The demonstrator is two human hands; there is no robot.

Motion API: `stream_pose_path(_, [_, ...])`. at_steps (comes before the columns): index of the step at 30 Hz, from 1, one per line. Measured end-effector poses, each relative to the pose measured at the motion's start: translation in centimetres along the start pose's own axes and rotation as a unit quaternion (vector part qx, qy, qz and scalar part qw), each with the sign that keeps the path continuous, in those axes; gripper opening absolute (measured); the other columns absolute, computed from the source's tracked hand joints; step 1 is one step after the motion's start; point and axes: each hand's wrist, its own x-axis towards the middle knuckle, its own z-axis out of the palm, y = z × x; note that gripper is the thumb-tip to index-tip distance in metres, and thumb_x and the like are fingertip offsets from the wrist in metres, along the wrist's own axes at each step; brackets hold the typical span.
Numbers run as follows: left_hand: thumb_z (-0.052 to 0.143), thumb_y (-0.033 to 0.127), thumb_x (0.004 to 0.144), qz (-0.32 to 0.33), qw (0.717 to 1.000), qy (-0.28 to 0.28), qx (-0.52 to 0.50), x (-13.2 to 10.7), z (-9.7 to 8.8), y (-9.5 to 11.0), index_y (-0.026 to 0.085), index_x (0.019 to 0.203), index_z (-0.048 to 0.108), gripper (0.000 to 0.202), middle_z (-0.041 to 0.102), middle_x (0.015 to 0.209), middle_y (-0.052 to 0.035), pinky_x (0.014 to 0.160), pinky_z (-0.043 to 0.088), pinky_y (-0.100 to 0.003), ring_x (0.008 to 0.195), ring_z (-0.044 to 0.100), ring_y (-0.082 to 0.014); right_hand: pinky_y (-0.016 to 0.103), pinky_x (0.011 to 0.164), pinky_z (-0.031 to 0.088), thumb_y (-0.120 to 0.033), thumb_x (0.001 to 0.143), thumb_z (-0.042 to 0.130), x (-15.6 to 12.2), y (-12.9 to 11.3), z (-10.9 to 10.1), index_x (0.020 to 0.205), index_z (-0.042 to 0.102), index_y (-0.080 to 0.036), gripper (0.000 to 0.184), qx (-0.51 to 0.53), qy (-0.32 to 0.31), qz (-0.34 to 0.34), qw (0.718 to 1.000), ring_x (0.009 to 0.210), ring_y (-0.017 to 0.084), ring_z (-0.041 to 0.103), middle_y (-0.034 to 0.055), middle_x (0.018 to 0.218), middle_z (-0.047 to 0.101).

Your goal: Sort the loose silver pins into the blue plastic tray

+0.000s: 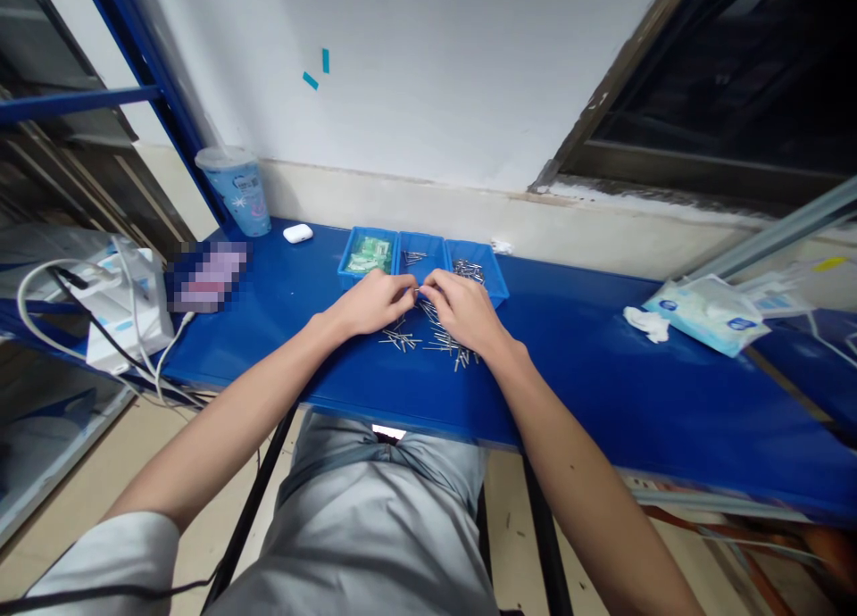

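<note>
My left hand [375, 302] and my right hand [461, 309] meet at their fingertips over the blue bench [603, 375]. Both are curled in a pinch, seemingly on a small metal pin held between them. Several loose metal pins [428, 339] lie scattered on the bench under and just in front of the hands. Behind them stand three joined blue trays: the left tray [367, 257] holds green parts, the middle tray [420, 257] a few pins, the right tray [477, 270] a heap of pins.
A blue cup with a lid [234, 190] and a white earbud case [298, 233] stand at the back left. A white box with cables [124, 308] sits at the left end. A tissue pack [710, 312] and a crumpled tissue [648, 323] lie right.
</note>
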Motion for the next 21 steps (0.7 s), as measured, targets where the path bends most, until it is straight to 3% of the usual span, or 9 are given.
stream_pose_path(21, [0.042,0.029,0.1,-0.008,1.0,-0.011,0.003,0.04,0.06,-0.07,0.018,0.08,0.059,0.028,0.05,0.059,0.0019,0.06,0.031,-0.03,0.054,0.043,-0.0139,0.032,0.072,0.037,-0.036,0.108,0.043,0.0,-0.08,-0.05,0.097,0.061,-0.023,0.025,-0.01,-0.006,0.001,1.0,0.082,0.023,0.061,0.0064,0.092,0.069])
